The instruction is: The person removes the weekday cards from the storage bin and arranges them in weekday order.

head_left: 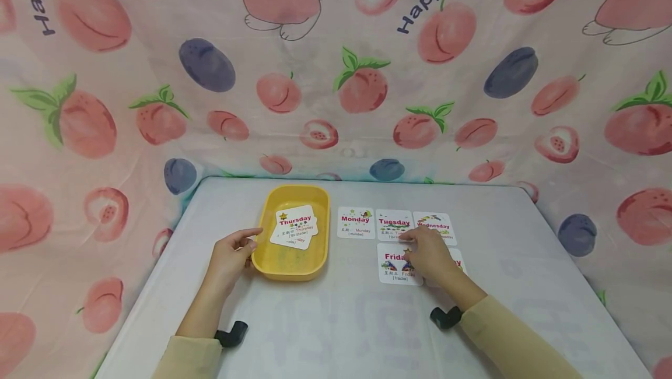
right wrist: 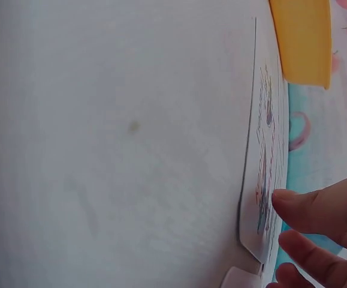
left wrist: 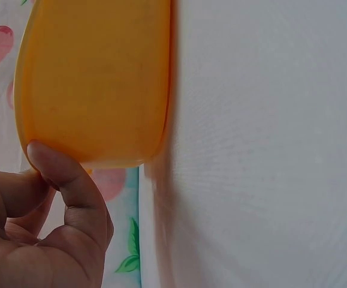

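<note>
A yellow tray (head_left: pixel 291 274) lies on the table, its rim pinched between the thumb and fingers of my left hand (head_left: pixel 229 258). Inside it is a small pile of cards, the top one a Thursday card (head_left: pixel 295 217). Right of the tray, a Monday card (head_left: pixel 356 223), a Tuesday card (head_left: pixel 394 216) and a Wednesday card (head_left: pixel 443 230) form a row. Below that row lie a Friday card (head_left: pixel 394 271) and another card (head_left: pixel 458 258), mostly hidden by my right hand (head_left: pixel 431 253). The right thumb (right wrist: pixel 296 207) is at the Friday card, fingers reaching toward the upper row.
The table (head_left: pixel 315 326) has a white cover. Behind it hangs a fruit-print cloth (head_left: pixel 315 58). Black bands with stubby parts (head_left: pixel 231 334) sit at both wrists.
</note>
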{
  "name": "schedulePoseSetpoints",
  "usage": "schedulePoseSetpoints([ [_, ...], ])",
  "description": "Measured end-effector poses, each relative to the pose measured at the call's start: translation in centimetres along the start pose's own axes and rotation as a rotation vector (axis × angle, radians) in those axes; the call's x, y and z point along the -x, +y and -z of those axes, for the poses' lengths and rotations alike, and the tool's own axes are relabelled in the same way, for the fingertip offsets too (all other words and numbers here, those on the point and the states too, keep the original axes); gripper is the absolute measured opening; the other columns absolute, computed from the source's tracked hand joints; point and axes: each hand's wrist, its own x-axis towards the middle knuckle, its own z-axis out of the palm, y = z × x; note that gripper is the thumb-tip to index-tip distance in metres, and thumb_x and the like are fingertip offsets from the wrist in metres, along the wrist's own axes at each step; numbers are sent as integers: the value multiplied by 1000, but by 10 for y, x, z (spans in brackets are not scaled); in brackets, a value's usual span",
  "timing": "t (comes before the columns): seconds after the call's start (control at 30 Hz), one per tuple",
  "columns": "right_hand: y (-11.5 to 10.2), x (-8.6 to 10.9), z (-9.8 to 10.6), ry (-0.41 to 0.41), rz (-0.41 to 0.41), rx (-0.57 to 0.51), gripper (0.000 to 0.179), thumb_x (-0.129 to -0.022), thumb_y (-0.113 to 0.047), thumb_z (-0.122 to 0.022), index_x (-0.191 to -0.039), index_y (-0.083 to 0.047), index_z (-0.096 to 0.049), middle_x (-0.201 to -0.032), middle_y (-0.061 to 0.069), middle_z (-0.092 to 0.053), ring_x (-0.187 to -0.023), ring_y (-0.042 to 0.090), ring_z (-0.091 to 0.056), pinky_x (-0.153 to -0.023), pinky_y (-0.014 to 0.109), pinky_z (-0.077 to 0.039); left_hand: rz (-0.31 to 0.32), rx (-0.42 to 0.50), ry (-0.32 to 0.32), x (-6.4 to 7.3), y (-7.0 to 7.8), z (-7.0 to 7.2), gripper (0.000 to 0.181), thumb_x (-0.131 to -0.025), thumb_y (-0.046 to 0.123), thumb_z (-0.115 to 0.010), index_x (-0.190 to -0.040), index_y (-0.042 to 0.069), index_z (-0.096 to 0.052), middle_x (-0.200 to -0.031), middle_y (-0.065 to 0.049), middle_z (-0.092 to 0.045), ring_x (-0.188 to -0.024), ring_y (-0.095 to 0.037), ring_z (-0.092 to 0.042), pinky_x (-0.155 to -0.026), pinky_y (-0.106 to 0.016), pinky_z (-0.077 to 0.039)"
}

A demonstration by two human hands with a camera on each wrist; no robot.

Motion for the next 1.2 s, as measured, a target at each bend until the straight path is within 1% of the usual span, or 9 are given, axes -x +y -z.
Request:
schedulePoseSetpoints([
  [0.2,-1,0,1,24,3,4,51,-89,-3,-80,-139,-9,-70,-150,18,-63,-150,45,-47,-125,65,-36,6,3,0,-1,-1,0,37,-107,3,-61,-142,11,-70,-100,-7,-56,-75,-19,-56,-62,-26,-54],
  [0.43,-1,-3,2,44,27,30,64,-88,-6,-81,-149,-8,-61,-154,20,-58,-149,46,-47,-125,65,-35,7,1,-6,-1,-1,0,37,-107,4,-60,-142,11,-70,-101,-8,-56,-77,-19,-57,-62,-26,-54],
  [0.53,-4,-4,3,38,12,12,69,-88,-9,-82,-152,-9,-57,-157,21,-54,-150,46,-45,-125,65,-35,11,-2,-4,0,-1,0,37,-107,4,-60,-142,11,-70,-102,-8,-56,-77,-20,-57,-63,-26,-54],
  [0.67,-12,-3,3,37,-32,-14,72,-88,-14,-84,-153,-12,-55,-163,20,-44,-153,48,-38,-125,68,-34,16,-3,-1,0,-1,0,37,-108,4,-61,-142,12,-70,-102,-8,-56,-77,-20,-57,-63,-25,-54],
  [0.73,-17,-4,2,44,-30,9,73,-87,-16,-86,-153,-13,-54,-165,20,-41,-153,48,-36,-124,69,-34,14,-3,-1,0,-1,0,37,-107,4,-60,-142,12,-70,-102,-8,-56,-77,-20,-57,-63,-25,-54],
  [0.87,-25,-5,-2,74,32,87,79,-84,-21,-90,-153,-14,-52,-165,19,-40,-151,49,-35,-120,74,-35,6,1,-1,0,-1,0,37,-107,4,-61,-142,11,-70,-101,-8,-57,-76,-20,-57,-62,-25,-54],
  [0.97,-30,-5,-4,89,88,140,84,-83,-25,-92,-154,-15,-50,-165,18,-39,-149,49,-36,-114,77,-36,4,-1,-1,0,-1,0,37,-107,4,-61,-142,11,-70,-101,-8,-58,-76,-20,-57,-63,-26,-54],
  [1.1,-38,-4,-7,87,137,182,91,-82,-29,-94,-157,-17,-45,-166,18,-37,-149,49,-37,-111,78,-38,5,-7,1,0,-1,0,37,-107,5,-61,-142,12,-70,-101,-8,-57,-77,-20,-57,-63,-26,-54],
  [1.2,-44,-5,-8,80,160,199,97,-81,-32,-95,-160,-19,-41,-167,17,-35,-150,50,-36,-112,77,-37,4,-11,3,0,-1,0,37,-107,5,-61,-142,12,-70,-101,-8,-57,-77,-20,-57,-64,-26,-55],
])
